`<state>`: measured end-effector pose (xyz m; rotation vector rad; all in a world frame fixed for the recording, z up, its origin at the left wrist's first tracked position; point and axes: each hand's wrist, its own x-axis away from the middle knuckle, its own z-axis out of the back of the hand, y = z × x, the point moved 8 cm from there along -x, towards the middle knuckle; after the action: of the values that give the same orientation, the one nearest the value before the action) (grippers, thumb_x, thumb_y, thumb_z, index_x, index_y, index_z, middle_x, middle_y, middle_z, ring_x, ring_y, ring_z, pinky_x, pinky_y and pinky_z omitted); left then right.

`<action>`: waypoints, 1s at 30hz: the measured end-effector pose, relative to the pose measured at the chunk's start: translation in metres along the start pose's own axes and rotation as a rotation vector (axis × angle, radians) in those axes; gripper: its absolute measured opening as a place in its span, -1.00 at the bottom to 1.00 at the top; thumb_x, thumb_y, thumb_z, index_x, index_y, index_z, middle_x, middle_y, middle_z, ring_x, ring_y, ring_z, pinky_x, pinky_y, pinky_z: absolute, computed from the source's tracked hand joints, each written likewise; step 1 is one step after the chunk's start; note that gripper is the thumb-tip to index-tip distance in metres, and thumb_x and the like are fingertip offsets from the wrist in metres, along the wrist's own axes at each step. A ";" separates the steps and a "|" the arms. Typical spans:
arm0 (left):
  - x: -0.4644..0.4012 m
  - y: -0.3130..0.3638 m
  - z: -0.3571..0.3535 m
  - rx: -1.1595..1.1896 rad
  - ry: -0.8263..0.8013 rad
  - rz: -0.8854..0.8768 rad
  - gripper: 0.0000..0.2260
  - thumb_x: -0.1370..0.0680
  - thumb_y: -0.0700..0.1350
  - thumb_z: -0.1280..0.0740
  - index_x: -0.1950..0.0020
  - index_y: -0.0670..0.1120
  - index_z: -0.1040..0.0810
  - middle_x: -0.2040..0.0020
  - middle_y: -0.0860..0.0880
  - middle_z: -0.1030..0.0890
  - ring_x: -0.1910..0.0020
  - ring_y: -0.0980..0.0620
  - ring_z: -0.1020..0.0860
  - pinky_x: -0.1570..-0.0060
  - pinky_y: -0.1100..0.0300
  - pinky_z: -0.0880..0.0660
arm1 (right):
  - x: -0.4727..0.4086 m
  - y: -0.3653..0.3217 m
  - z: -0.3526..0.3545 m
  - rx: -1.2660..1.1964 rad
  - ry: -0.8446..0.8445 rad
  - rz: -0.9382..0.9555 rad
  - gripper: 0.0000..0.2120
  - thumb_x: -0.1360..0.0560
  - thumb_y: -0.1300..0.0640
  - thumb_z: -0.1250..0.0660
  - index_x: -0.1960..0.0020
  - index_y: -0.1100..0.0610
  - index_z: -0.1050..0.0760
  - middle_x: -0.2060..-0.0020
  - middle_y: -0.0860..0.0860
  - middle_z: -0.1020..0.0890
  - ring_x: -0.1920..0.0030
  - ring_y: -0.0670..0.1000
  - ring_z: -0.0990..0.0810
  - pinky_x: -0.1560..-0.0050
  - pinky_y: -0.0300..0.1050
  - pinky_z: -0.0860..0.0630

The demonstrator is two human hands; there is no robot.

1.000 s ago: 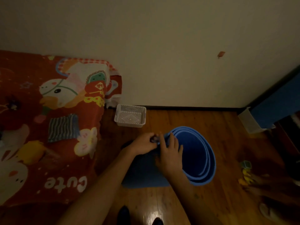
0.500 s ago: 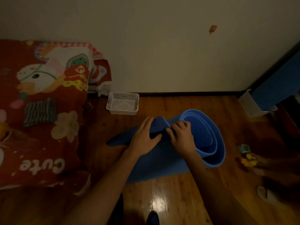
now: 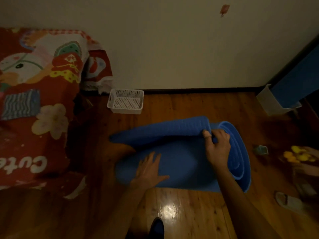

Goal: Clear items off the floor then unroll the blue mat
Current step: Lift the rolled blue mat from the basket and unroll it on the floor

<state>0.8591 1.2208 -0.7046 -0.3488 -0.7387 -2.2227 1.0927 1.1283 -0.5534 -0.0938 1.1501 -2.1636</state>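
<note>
A: Status, left to right?

B: White basket point(image 3: 125, 102) sits at the wall, clear of the work. Blue mat point(image 3: 179, 156) is on the wood floor, partly open. My left hand point(image 3: 149, 169) is flat, fingers spread, pinning the loose end. My right hand point(image 3: 217, 149) is pinching the roll's edge.

A: Step?

B: Unrolling. Next I'd push the roll right; small items point(image 3: 296, 155) lie there, probably need clearing first.

Dim room: cream wall point(image 3: 172, 49), glossy wooden floor point(image 3: 181, 213), red-covered bed point(image 3: 34, 118).
</note>
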 end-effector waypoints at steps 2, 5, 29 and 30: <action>-0.011 -0.003 -0.019 0.013 -0.067 -0.020 -0.04 -0.37 0.37 -0.36 -0.58 0.04 0.06 -0.59 -0.06 0.11 -0.54 -0.11 -0.01 -0.47 -0.13 -0.06 | 0.011 0.028 0.004 -0.004 0.039 -0.029 -0.70 -0.56 -0.07 -0.27 0.18 0.15 -0.46 0.21 -0.02 -0.47 0.03 0.03 -0.43 0.08 -0.09 -0.31; -0.032 -0.021 -0.050 -0.021 -0.149 -0.047 0.02 -0.35 0.37 -0.37 -0.59 0.05 0.13 -0.59 -0.02 0.17 -0.56 -0.10 0.05 -0.46 -0.22 -0.02 | 0.036 0.076 -0.011 -0.029 0.054 -0.133 -0.66 -0.58 -0.05 -0.27 0.20 0.21 -0.41 0.22 0.01 -0.46 0.07 0.01 -0.43 0.10 -0.07 -0.33; -0.217 -0.269 -0.368 -0.516 -0.088 -0.258 0.28 -0.05 0.60 -0.23 -0.58 -0.04 0.11 -0.56 -0.14 -0.05 -0.51 -0.22 -0.07 -0.41 -0.31 0.02 | 0.049 0.455 -0.341 -0.353 0.008 -0.373 -0.63 -0.64 -0.07 -0.16 -0.34 0.11 -0.42 -0.20 0.00 -0.52 -0.23 0.08 -0.50 -0.15 0.09 -0.48; -0.222 -0.267 -0.370 -0.534 -0.052 -0.298 0.29 -0.05 0.62 -0.22 -0.57 -0.05 0.08 -0.54 -0.16 -0.12 -0.48 -0.22 -0.16 -0.42 -0.25 -0.06 | 0.038 0.461 -0.347 -0.352 0.019 -0.371 -0.62 -0.64 -0.08 -0.15 -0.35 0.12 -0.42 -0.23 0.04 -0.52 -0.24 0.09 -0.50 -0.20 0.13 -0.47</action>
<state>0.8061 1.2715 -1.2070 -0.5883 -0.2163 -2.6898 1.1837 1.1759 -1.1225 -0.4754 1.6199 -2.2492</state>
